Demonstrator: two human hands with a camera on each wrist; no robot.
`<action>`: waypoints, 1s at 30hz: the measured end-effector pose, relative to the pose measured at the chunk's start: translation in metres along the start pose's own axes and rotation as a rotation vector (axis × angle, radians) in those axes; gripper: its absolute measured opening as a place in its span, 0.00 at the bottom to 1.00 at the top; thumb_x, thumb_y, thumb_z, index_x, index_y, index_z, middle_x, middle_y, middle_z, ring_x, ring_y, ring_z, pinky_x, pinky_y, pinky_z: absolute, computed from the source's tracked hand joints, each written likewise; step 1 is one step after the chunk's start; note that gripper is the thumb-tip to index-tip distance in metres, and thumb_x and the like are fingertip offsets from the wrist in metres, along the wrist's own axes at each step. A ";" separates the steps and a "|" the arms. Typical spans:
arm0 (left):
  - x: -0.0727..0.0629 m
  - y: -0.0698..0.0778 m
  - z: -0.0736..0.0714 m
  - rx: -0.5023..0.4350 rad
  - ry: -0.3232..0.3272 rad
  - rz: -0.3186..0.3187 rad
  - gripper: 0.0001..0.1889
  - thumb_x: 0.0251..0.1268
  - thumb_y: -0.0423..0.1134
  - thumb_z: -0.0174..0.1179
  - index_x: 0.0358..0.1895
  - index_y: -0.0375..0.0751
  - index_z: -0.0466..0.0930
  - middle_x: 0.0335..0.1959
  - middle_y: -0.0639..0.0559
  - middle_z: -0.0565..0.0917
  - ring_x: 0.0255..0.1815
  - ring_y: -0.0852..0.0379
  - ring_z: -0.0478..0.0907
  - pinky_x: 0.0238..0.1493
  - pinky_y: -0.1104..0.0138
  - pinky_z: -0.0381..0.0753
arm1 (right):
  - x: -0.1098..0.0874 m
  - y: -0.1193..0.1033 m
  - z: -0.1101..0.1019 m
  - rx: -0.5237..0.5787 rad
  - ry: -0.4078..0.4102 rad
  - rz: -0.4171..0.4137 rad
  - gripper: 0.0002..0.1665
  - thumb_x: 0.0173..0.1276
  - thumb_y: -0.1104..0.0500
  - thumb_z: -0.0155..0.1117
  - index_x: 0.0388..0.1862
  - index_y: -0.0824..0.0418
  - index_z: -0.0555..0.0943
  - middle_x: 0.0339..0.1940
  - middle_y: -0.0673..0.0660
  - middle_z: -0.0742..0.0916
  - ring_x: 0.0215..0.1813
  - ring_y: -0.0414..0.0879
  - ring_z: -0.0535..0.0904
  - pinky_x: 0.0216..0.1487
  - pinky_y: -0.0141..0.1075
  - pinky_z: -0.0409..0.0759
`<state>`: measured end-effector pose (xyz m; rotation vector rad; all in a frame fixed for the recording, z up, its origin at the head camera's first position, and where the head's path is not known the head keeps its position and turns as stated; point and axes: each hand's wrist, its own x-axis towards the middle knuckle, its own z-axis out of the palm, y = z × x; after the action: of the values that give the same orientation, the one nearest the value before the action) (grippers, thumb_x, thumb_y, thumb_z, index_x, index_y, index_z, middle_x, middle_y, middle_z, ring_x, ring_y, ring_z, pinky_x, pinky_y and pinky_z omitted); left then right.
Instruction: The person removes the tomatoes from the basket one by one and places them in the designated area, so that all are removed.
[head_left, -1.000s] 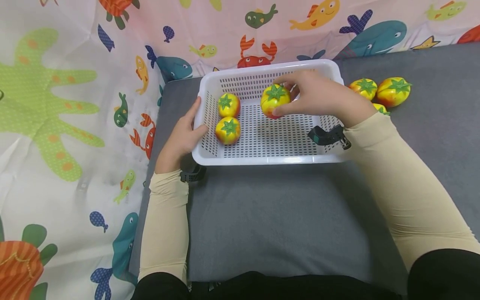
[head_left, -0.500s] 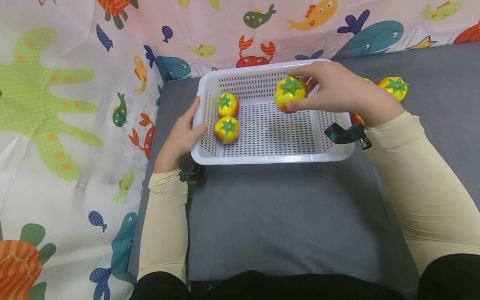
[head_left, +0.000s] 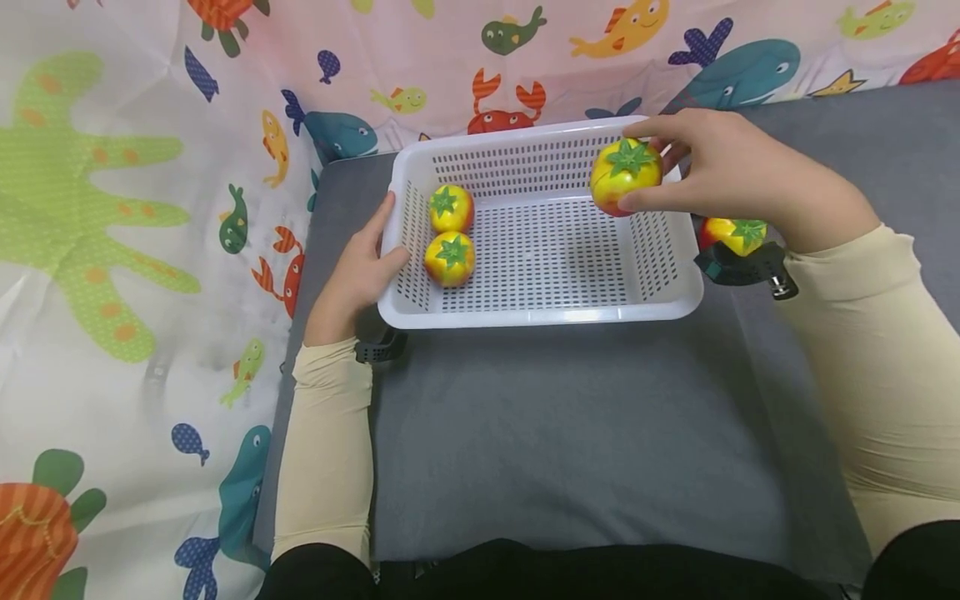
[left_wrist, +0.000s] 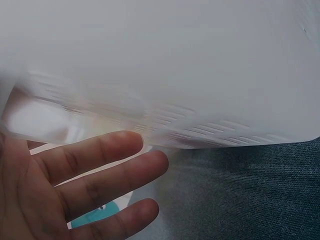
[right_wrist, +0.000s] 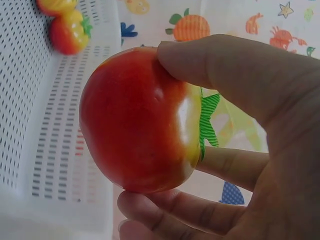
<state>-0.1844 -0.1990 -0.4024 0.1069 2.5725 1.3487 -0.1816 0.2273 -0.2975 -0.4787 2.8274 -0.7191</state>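
Observation:
In the head view a white perforated plastic basket (head_left: pixel 540 317) stands on the grey surface. Two yellow-red toy tomatoes, an upper tomato (head_left: pixel 452 208) and a lower tomato (head_left: pixel 449 259), sit at its left end. My left hand (head_left: pixel 352 275) rests at the basket's left rim, thumb over the edge; the left wrist view shows its other fingers (left_wrist: pixel 115 172) extended below the basket wall. Above the basket's right end my right hand (head_left: pixel 720 171) grips another toy tomato (head_left: pixel 626 175) between thumb and fingers. Its red underside faces the right wrist camera, green leaves towards the palm.
Right of the basket lies another toy tomato (head_left: pixel 735 235), partly covered by a dark wrist camera mount (head_left: pixel 750 265). A curtain (head_left: pixel 442 50) printed with sea animals borders the surface at the back and left. Grey cloth (head_left: pixel 570 433) extends in front of the basket.
My right hand has carried the tomato from over the basket's middle to its right end. The forearm now covers the tomatoes farther right. My left hand stays at the rim.

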 end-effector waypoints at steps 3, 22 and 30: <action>0.000 0.000 0.000 0.004 0.006 -0.004 0.47 0.70 0.38 0.57 0.86 0.72 0.44 0.79 0.45 0.69 0.58 0.38 0.86 0.47 0.48 0.90 | -0.005 0.006 -0.003 -0.004 0.000 0.021 0.54 0.65 0.42 0.77 0.83 0.59 0.65 0.66 0.71 0.77 0.60 0.67 0.76 0.39 0.50 0.91; -0.001 -0.001 0.001 0.010 0.014 0.005 0.47 0.70 0.38 0.58 0.86 0.73 0.44 0.79 0.45 0.70 0.56 0.39 0.87 0.44 0.50 0.91 | -0.027 0.049 -0.019 0.031 0.062 0.161 0.52 0.65 0.45 0.76 0.82 0.60 0.65 0.69 0.78 0.72 0.66 0.76 0.67 0.31 0.31 0.82; -0.002 0.000 0.001 0.015 0.014 0.002 0.47 0.70 0.38 0.58 0.86 0.72 0.44 0.79 0.46 0.69 0.57 0.38 0.87 0.45 0.49 0.91 | -0.040 0.073 -0.023 0.010 0.103 0.223 0.52 0.66 0.46 0.75 0.82 0.62 0.64 0.68 0.80 0.71 0.64 0.78 0.66 0.31 0.43 0.76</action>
<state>-0.1825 -0.1983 -0.4026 0.1027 2.5951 1.3351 -0.1690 0.3118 -0.3099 -0.1236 2.9069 -0.7316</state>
